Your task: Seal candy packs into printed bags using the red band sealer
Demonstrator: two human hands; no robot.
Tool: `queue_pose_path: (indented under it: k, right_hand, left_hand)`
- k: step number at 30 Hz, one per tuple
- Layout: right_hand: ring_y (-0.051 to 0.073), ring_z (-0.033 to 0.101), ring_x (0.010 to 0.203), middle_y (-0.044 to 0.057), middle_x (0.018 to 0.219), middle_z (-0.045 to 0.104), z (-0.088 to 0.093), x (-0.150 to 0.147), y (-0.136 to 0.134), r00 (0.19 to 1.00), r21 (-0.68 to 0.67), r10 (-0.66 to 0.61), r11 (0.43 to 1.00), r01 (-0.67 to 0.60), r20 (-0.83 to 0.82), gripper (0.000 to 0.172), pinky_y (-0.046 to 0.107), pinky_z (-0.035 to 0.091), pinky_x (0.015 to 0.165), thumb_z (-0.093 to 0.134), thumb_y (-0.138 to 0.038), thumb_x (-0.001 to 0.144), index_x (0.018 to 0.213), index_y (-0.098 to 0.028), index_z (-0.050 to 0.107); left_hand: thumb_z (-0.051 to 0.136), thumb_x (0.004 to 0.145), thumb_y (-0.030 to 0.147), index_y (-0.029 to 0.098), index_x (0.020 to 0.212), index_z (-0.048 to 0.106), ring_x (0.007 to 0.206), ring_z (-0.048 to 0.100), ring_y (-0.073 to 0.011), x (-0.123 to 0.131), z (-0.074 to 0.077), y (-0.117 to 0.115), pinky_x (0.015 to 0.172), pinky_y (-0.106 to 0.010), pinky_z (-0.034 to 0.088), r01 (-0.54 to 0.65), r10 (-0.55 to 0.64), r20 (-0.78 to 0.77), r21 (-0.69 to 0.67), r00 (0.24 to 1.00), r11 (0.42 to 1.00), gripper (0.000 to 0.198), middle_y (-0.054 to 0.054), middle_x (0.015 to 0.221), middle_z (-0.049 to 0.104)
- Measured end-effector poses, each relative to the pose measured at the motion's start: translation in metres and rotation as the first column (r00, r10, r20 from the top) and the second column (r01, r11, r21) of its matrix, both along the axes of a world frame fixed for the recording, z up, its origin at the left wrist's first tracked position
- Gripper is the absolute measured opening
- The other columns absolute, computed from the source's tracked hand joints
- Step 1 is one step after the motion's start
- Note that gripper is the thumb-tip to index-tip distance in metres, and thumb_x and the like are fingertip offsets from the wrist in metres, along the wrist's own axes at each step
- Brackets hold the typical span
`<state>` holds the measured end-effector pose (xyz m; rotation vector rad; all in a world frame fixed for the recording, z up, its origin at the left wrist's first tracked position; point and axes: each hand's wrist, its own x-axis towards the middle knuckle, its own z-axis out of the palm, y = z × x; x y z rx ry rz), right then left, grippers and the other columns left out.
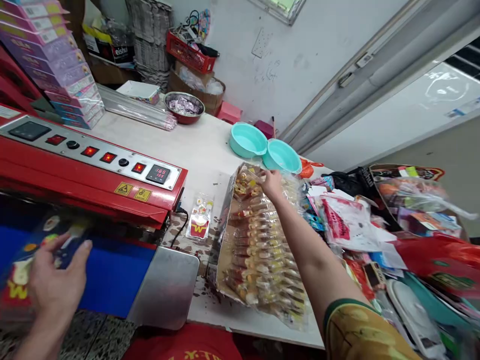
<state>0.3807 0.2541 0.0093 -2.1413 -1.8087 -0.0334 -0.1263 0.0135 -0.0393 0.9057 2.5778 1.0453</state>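
**2 hands, 2 lots of packets**

The left hand (pixel 56 287) is low at the near left, over the blue belt (pixel 112 275) of the red sealing machine (pixel 93 182). Its fingers are closed around a dark blue packet (pixel 45 240), thumb on the upper face. The packet is blurred, so its print cannot be read beyond yellow and white patches. It lies just over the belt, below the machine's red housing.

The right hand (pixel 272 182) is stretched out well away from the left, arm straight across the worktop (pixel 202 145). Its fingers are bent down onto the far end of a row of clear packets (pixel 262 250) that lie overlapping in a cardboard tray (pixel 224 262). The fingertips touch the topmost packet, but it cannot be told whether they pinch it or only rest on it. The tray sits on the worktop just right of the machine's steel end plate (pixel 165 285).

Between machine and tray lies 1 small packet (pixel 198 220), flat and alone. Just beyond the right hand stand 2 teal bowls (pixel 262 145), side by side and touching. Farther back a steel bowl (pixel 184 106) holds small wrapped pieces. To the right of the tray the worktop is heaped with loose bags and cards (pixel 348 220).
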Motion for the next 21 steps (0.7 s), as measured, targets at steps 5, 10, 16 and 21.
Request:
queue_pose_path:
  k: [5, 10, 16, 21]
  right_hand:
    - [0.031, 0.05, 0.111, 0.017, 0.112, 0.057, -0.008, 0.013, 0.005, 0.995, -0.01, 0.072, 0.997, -0.073, -0.07, 0.013, 0.043, 0.039, 0.097, 0.073, -0.022, 0.073, 0.065, -0.014, 0.066]
    - [0.025, 0.065, 0.098, 0.008, 0.089, 0.068, 0.043, 0.01, -0.025, 0.848, 0.374, 0.271, 0.922, -0.094, -0.455, 0.02, 0.04, 0.05, 0.089, 0.072, -0.031, 0.074, 0.065, -0.017, 0.061]
    - [0.028, 0.067, 0.099, 0.006, 0.08, 0.07, 0.115, -0.028, -0.119, 0.608, 0.535, 0.405, 0.844, 0.038, -0.683, 0.028, 0.042, 0.057, 0.083, 0.082, -0.038, 0.07, 0.07, -0.018, 0.063]
    - [0.027, 0.069, 0.097, 0.008, 0.093, 0.073, 0.078, -0.1, -0.197, 0.279, 0.25, 0.235, 0.968, 0.02, -0.931, 0.032, 0.037, 0.059, 0.08, 0.086, -0.042, 0.066, 0.068, -0.02, 0.064]
  left_hand:
    - [0.058, 0.08, 0.052, 0.037, 0.093, 0.06, 0.115, 0.059, -0.0298, 0.044, 0.004, -0.019, 0.105, -0.05, 0.043, 0.295, -0.27, -0.147, 0.189, 0.952, 0.936, 0.02, 0.004, 0.117, 0.066]
    - [0.06, 0.08, 0.047, 0.032, 0.095, 0.063, 0.11, 0.06, -0.0294, 0.064, 0.002, -0.026, 0.106, -0.046, 0.041, 0.454, -0.445, -0.098, 0.278, 0.89, 0.847, 0.021, -0.002, 0.113, 0.067]
    - [0.075, 0.07, 0.042, 0.026, 0.107, 0.067, 0.107, 0.063, -0.0263, 0.118, 0.014, -0.018, 0.098, -0.038, 0.047, 0.462, -0.572, 0.56, 0.341, 0.599, 0.819, 0.041, -0.008, 0.113, 0.069]
    - [0.084, 0.063, 0.036, 0.024, 0.127, 0.056, 0.115, 0.062, -0.0252, 0.142, 0.028, -0.011, 0.091, -0.032, 0.053, 0.226, -0.402, 0.915, 0.4, -0.039, 0.888, 0.071, -0.011, 0.127, 0.063]
